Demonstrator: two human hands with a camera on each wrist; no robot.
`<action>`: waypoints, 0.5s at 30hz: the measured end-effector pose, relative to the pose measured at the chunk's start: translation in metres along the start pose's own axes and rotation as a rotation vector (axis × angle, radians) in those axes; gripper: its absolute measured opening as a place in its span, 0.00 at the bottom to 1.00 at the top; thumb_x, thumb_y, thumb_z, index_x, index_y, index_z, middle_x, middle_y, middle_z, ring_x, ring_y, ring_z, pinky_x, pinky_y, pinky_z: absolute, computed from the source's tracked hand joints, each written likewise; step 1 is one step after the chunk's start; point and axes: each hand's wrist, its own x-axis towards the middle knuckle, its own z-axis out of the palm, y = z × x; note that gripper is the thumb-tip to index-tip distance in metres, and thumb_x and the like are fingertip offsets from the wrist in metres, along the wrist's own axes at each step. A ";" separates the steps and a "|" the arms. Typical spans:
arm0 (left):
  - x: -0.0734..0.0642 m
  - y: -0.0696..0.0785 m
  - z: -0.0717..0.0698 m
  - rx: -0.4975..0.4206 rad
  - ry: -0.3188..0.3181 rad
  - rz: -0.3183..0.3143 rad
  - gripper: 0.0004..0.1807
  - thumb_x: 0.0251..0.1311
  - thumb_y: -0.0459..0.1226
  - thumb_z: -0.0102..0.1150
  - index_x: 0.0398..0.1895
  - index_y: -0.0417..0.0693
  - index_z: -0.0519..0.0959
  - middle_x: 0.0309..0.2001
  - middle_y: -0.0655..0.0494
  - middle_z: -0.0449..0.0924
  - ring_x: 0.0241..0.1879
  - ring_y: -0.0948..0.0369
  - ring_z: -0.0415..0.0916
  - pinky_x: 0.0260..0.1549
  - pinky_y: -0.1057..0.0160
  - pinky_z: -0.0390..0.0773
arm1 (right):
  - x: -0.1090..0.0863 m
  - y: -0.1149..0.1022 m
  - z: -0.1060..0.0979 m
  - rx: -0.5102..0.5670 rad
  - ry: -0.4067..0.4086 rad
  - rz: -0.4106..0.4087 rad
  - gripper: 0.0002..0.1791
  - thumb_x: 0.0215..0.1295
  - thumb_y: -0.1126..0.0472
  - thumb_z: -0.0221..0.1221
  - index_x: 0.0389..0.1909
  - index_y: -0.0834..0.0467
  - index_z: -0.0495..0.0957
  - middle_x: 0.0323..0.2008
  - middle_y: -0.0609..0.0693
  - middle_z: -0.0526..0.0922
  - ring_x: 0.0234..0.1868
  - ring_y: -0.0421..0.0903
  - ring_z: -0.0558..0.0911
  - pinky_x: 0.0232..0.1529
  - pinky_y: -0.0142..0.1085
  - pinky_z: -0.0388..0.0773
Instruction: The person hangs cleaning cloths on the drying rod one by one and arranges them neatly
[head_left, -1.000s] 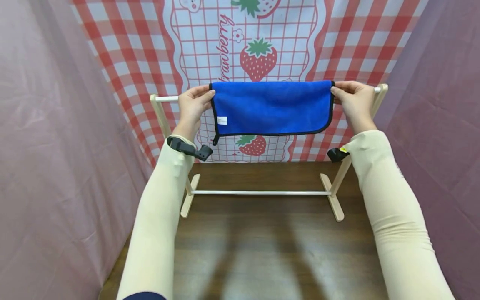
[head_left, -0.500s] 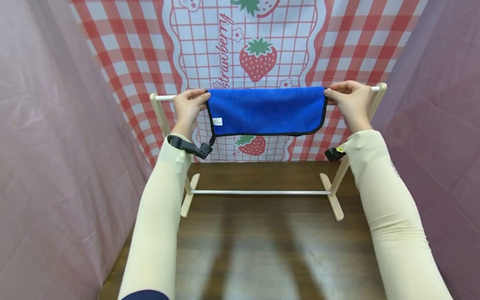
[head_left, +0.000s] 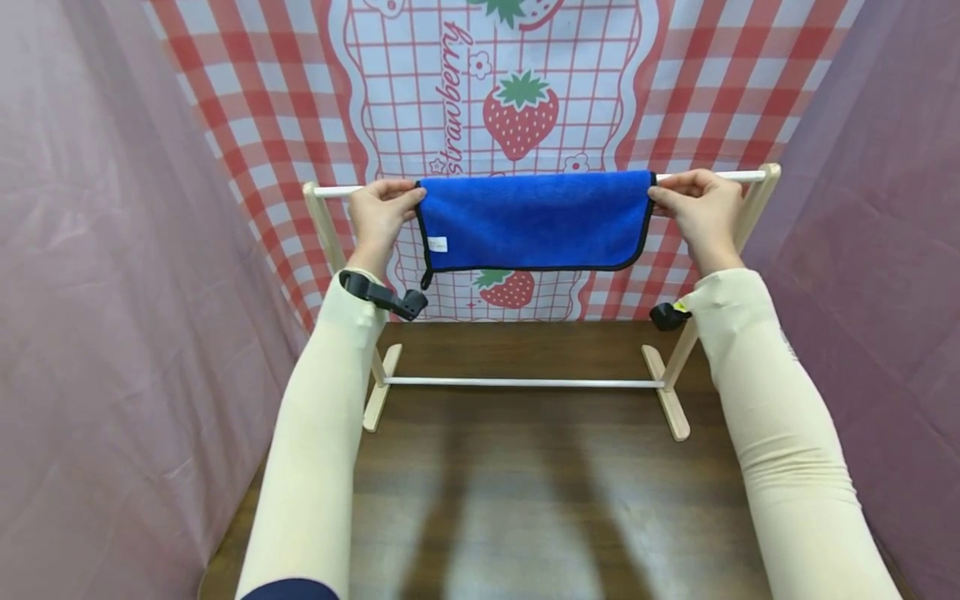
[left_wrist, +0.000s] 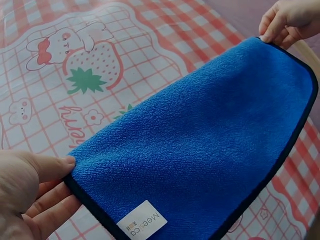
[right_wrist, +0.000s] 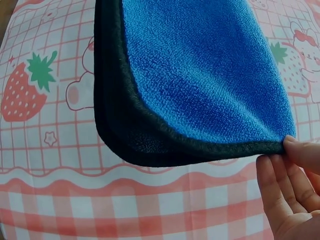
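A blue towel (head_left: 536, 221) with black edging hangs doubled at the height of the rack's white top bar (head_left: 738, 176), covering the bar's middle. My left hand (head_left: 378, 217) pinches its upper left corner between thumb and fingers. At the upper right corner, my right hand (head_left: 705, 212) does the same. A white label (left_wrist: 142, 220) shows near the towel's left edge, and a small black loop (head_left: 427, 279) dangles from the lower left corner. In the right wrist view, two black-bound layers of the towel (right_wrist: 210, 75) lie one behind the other, slightly apart.
The wooden rack (head_left: 324, 221) stands on a brown wooden surface (head_left: 517, 483), with a white lower bar (head_left: 517, 382) between its feet. Behind it hangs a red checked strawberry cloth (head_left: 285, 100). Pink curtains (head_left: 112, 292) flank both sides.
Both hands have lowered the towel a little and shifted it slightly left, bringing its top fold down to the level of the top bar. Both hands keep their pinch.
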 end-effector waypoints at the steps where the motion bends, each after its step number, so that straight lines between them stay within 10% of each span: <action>1: 0.000 0.000 0.000 0.009 -0.002 0.003 0.12 0.55 0.28 0.71 0.42 0.31 0.84 0.30 0.52 0.83 0.29 0.65 0.80 0.35 0.68 0.84 | 0.000 0.000 0.000 -0.001 -0.003 -0.001 0.05 0.54 0.69 0.72 0.28 0.57 0.87 0.24 0.43 0.84 0.24 0.36 0.83 0.29 0.24 0.82; 15: -0.017 -0.012 -0.018 0.128 -0.082 0.096 0.13 0.57 0.27 0.68 0.44 0.28 0.82 0.34 0.48 0.84 0.28 0.69 0.78 0.32 0.72 0.83 | -0.018 0.018 -0.007 -0.096 -0.123 -0.128 0.10 0.58 0.66 0.70 0.39 0.67 0.84 0.26 0.40 0.85 0.26 0.35 0.84 0.30 0.26 0.82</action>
